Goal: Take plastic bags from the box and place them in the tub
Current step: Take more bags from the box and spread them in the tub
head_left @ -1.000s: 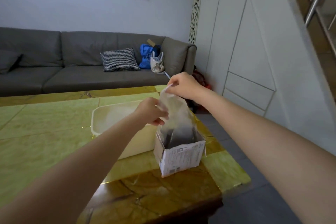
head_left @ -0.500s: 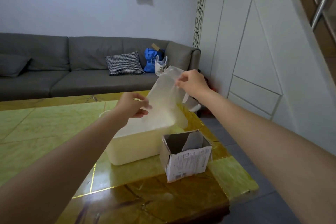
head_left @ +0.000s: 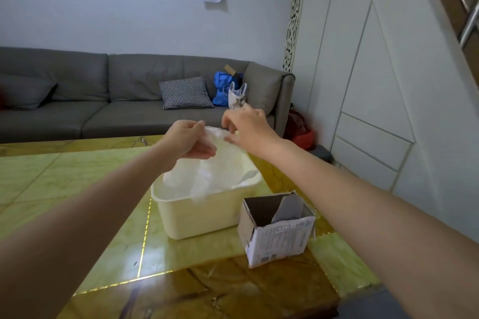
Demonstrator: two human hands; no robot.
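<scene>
Tub [head_left: 197, 217]: cream, directly below your 2 hands. Box [head_left: 277, 234]: open, just right of it. Plastic bag [head_left: 220, 160]: hung vertically, tail inside the tub. Your left hand [head_left: 188, 141] and right hand [head_left: 246, 128] each pinched its top edge.

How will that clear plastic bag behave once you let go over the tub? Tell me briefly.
Probably floppy: the plastic bag sags from where the left hand and right hand pinch it, its lower end crumpling into the tub. Likely very light, so it may settle slowly. It may also spring back above the rim.
</scene>
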